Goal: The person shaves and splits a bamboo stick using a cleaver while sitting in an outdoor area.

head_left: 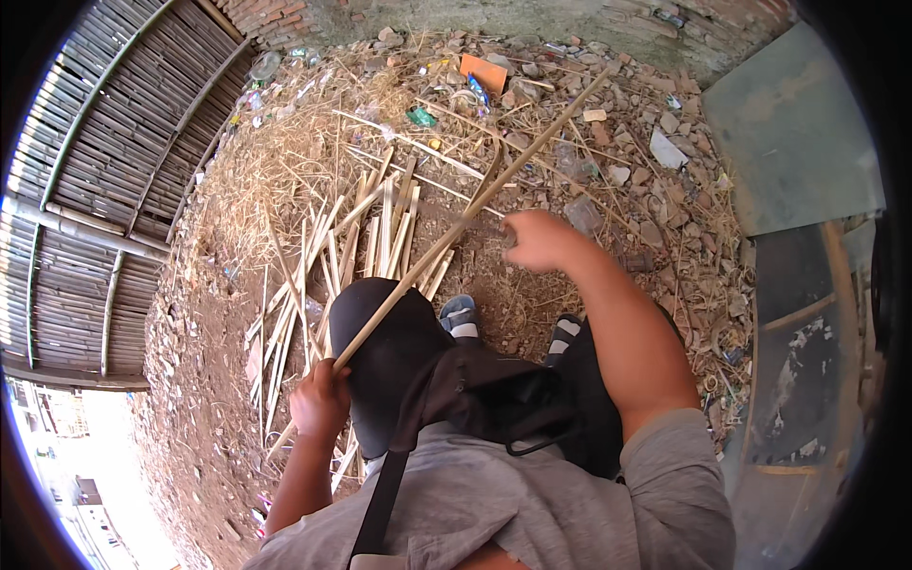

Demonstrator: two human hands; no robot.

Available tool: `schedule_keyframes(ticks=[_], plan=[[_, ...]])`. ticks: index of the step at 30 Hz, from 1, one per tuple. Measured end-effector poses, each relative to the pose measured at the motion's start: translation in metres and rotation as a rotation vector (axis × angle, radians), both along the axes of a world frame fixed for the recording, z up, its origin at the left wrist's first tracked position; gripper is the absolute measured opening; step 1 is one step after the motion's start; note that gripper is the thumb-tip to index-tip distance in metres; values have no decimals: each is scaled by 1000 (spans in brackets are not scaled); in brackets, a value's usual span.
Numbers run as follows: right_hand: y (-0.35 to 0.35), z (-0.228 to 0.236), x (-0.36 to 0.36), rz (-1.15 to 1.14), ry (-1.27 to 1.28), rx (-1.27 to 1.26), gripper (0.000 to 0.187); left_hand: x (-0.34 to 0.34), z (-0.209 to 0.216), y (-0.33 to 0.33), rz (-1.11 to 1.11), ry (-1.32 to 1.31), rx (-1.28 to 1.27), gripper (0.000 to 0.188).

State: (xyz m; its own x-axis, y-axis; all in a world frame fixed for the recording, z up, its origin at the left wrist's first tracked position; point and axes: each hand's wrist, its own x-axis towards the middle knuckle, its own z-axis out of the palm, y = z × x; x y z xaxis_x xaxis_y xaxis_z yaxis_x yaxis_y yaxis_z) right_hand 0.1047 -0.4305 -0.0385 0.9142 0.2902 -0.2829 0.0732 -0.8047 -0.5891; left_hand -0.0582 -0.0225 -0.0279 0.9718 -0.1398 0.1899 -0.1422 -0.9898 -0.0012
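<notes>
A long bamboo strip (pixel 442 247) slants across my front, from above my dark-covered left knee (pixel 380 318) to the rubble at the far right. My left hand (pixel 320 399) is closed around its near end. My right hand (pixel 540 239) is beside the strip's middle, with its fingers curled; what they hold, if anything, I cannot make out. A short curved brown piece (pixel 491 171) shows against the strip, just beyond that hand. Many split bamboo strips (pixel 385 223) lie in a loose pile on the ground beyond and left of my knee.
A bamboo slat wall (pixel 114 123) stands on the left and a brick wall (pixel 608 38) at the far side. Grey-green panels (pixel 798 133) lean at the right. Rubble, straw and litter, with an orange tile (pixel 484 73), cover the far ground. My sandalled feet (pixel 460 313) stand below.
</notes>
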Motion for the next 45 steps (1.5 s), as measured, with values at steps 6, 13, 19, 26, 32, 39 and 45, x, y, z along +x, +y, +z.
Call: schedule_keyframes(ticks=[6,13,19,26,32,39,45], plan=[[-18,15,8,-71,48,128,54,-1,-12,11,-35,-57,-48,17],[-26,-3,8,-222,-3,47,58,3,-5,3,-66,-80,-51,18],[20,24,0,194,78,-21,58,-2,-7,10,-29,-28,-44,19],[-52,8,22,-421,175,182,62,5,-8,10,-67,-102,-42,17],[21,22,-5,159,119,-99,63,6,4,4,-19,-5,28,18],[-45,4,24,-308,128,128,55,10,0,15,-100,-53,12,18],[-42,1,15,-399,23,1,49,15,7,8,-99,-19,26,18]])
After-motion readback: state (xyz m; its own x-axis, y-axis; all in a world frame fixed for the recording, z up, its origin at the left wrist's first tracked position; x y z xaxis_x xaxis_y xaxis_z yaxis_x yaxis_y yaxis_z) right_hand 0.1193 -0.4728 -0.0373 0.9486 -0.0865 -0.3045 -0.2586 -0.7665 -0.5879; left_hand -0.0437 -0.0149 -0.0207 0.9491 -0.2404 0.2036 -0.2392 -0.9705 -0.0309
